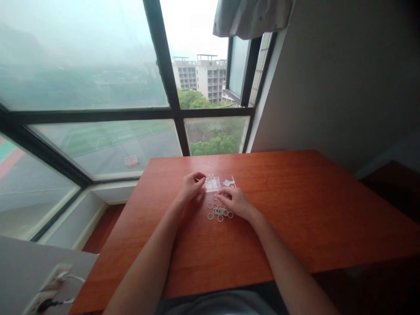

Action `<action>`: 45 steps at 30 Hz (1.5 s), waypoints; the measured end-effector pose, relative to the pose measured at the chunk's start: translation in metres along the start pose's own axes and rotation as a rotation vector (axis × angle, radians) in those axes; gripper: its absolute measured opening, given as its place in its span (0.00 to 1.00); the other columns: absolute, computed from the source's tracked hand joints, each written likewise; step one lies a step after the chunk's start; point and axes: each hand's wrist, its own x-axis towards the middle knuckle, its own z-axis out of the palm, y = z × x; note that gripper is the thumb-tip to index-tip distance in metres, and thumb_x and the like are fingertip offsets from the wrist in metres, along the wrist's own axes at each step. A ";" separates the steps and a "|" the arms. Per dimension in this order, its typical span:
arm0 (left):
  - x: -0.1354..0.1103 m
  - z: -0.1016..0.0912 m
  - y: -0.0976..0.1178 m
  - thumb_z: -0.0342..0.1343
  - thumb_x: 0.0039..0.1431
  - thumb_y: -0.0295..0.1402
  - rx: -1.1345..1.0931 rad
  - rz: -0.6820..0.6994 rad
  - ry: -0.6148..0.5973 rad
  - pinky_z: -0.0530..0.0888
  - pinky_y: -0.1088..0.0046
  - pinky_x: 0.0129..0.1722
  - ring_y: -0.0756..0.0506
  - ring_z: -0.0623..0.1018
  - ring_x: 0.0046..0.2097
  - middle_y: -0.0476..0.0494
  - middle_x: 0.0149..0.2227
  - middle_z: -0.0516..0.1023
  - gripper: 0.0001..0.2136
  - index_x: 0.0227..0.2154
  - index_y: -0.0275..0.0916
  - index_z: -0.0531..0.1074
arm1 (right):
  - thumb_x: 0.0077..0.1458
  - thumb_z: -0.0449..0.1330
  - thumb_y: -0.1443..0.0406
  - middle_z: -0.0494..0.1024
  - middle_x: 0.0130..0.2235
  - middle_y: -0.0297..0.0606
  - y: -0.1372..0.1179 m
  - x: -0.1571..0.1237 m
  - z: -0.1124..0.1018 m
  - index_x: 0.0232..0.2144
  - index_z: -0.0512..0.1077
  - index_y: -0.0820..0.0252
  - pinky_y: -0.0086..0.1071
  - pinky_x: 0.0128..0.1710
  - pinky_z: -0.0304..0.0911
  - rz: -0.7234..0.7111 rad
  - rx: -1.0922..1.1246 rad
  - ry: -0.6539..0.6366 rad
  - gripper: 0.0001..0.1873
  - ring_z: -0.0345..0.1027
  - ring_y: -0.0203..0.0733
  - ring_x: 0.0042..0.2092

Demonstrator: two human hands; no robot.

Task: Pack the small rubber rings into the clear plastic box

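Note:
A small clear plastic box [212,184] with compartments stands on the table, its transparent lid [229,181] folded out to the right. Small pale items show at the box's far side, too small to name. My left hand [192,186] is at the box's left edge, thumb and fingers pinched on something small and pale. In front of the box lie several pale rings [220,211], some overlapping in a row and others loose around them. My right hand [234,201] is just in front of the lid, fingertips closed in a pinch on what looks like one ring.
The reddish-brown wooden table [295,205] reaches far to the right. Large dark-framed windows [177,113] stand behind and to the left, one pane open. A grey wall [328,87] rises at the right. Plugged-in sockets [54,284] are at the lower left.

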 end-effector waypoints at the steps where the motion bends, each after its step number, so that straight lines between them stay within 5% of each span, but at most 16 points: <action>1: 0.000 0.001 0.003 0.55 0.52 0.36 -0.016 0.016 0.000 0.69 0.75 0.28 0.49 0.74 0.29 0.44 0.29 0.78 0.10 0.31 0.35 0.76 | 0.53 0.58 0.59 0.65 0.18 0.28 0.000 0.001 -0.002 0.31 0.75 0.60 0.25 0.22 0.49 0.016 0.038 0.034 0.11 0.55 0.31 0.21; 12: -0.019 0.015 0.054 0.55 0.56 0.34 -0.149 0.254 -0.313 0.65 0.80 0.25 0.53 0.70 0.28 0.46 0.29 0.75 0.09 0.34 0.35 0.74 | 0.48 0.61 0.51 0.75 0.30 0.37 0.004 0.005 -0.010 0.33 0.74 0.62 0.27 0.28 0.59 0.129 0.502 0.191 0.19 0.66 0.36 0.31; 21: -0.018 0.019 0.053 0.55 0.55 0.33 -0.121 0.245 -0.220 0.66 0.80 0.25 0.53 0.69 0.26 0.48 0.25 0.74 0.07 0.30 0.35 0.74 | 0.48 0.62 0.54 0.75 0.32 0.38 0.006 0.006 -0.009 0.33 0.73 0.63 0.27 0.29 0.59 0.146 0.534 0.217 0.18 0.65 0.36 0.32; 27: -0.007 0.014 0.020 0.56 0.54 0.37 -0.041 0.134 0.076 0.68 0.78 0.27 0.51 0.72 0.28 0.47 0.29 0.78 0.09 0.32 0.37 0.75 | 0.46 0.63 0.52 0.74 0.29 0.36 0.007 0.007 -0.008 0.32 0.73 0.63 0.27 0.28 0.58 0.188 0.525 0.233 0.19 0.64 0.35 0.30; 35: -0.001 0.011 -0.002 0.56 0.53 0.36 0.061 0.063 0.133 0.70 0.76 0.27 0.50 0.74 0.27 0.46 0.30 0.78 0.08 0.32 0.38 0.75 | 0.46 0.63 0.55 0.73 0.28 0.33 0.013 0.007 -0.002 0.31 0.73 0.63 0.27 0.28 0.55 0.196 0.526 0.148 0.16 0.61 0.33 0.28; 41: -0.002 0.011 0.000 0.54 0.53 0.34 0.058 0.066 0.155 0.70 0.76 0.28 0.51 0.73 0.27 0.46 0.31 0.78 0.09 0.36 0.38 0.75 | 0.49 0.60 0.60 0.68 0.21 0.29 0.012 0.005 -0.001 0.30 0.74 0.62 0.26 0.24 0.52 0.145 0.181 0.108 0.10 0.57 0.32 0.24; 45: -0.003 0.010 0.001 0.55 0.53 0.33 0.047 0.056 0.156 0.71 0.76 0.28 0.50 0.73 0.27 0.46 0.31 0.78 0.08 0.35 0.37 0.75 | 0.50 0.60 0.64 0.67 0.19 0.29 0.006 0.000 0.003 0.30 0.76 0.60 0.25 0.24 0.51 0.045 -0.062 -0.041 0.06 0.57 0.31 0.23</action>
